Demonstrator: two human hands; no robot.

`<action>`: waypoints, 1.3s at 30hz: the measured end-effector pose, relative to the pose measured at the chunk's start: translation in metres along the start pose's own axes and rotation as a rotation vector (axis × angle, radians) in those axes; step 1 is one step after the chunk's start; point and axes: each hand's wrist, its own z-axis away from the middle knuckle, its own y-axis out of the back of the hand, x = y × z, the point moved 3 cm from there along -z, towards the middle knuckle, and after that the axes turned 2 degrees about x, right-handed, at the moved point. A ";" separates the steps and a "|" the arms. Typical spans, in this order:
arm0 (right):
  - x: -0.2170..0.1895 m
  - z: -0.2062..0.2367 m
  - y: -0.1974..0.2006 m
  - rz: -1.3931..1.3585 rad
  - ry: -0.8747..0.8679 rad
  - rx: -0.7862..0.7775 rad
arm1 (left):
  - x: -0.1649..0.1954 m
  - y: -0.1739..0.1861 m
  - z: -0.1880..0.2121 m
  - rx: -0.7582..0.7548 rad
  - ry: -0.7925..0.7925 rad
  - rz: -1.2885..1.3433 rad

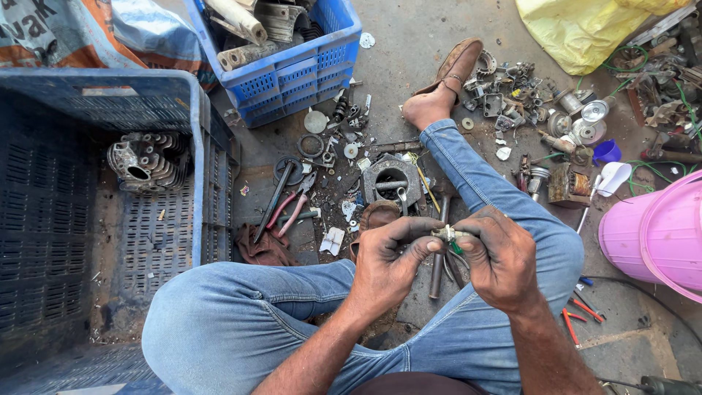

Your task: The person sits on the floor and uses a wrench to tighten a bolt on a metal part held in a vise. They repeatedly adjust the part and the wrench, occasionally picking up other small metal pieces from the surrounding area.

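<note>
Crates stand along the floor's left side: a big dark-blue crate (191, 168) holds a finned engine cylinder (146, 162) on its slatted bottom, and a smaller blue crate (292, 77) at the top is packed with rolled and metal parts. A pink bucket (654, 234) sits at the right edge; what is in it cannot be seen. A yellow bag (578, 25) lies at the top right, above a heap of small metal parts (526, 91). Between the crates and the person's outstretched leg (475, 175) lie red-handled pliers (292, 212), a dark rod, rings, washers, a square metal housing (391, 179) and a brown rag (265, 249), crowding the floor ahead of the hands. Both hands meet over the crossed knees: the left hand (387, 263) and right hand (501, 256) have their fingers pressed together, pinching a small pale part (447, 235) with a green bit between them. Red-handled cutters (578, 314) lie by the right knee. Bare concrete shows only at the top middle and lower right.
</note>
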 end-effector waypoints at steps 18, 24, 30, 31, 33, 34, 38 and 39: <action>-0.008 0.008 -0.011 -0.042 -0.033 -0.040 | -0.043 -0.002 0.002 0.053 0.291 0.430; -0.008 0.008 -0.014 -0.057 -0.068 -0.026 | -0.047 -0.002 0.003 0.058 0.363 0.521; -0.006 0.010 -0.018 -0.078 -0.090 0.036 | -0.051 -0.002 0.002 0.097 0.345 0.489; -0.004 0.011 -0.019 -0.092 -0.115 0.045 | -0.051 -0.002 0.001 0.104 0.328 0.472; 0.001 0.014 -0.020 -0.128 -0.181 0.054 | -0.050 -0.003 0.001 0.112 0.305 0.456; 0.004 0.016 -0.022 -0.145 -0.214 0.058 | -0.049 -0.003 0.001 0.114 0.300 0.458; 0.015 0.026 -0.027 -0.489 -0.335 0.122 | -0.044 -0.003 0.004 0.103 0.302 0.448; 0.018 0.029 -0.029 -0.558 -0.372 0.146 | -0.043 -0.003 0.003 0.104 0.312 0.433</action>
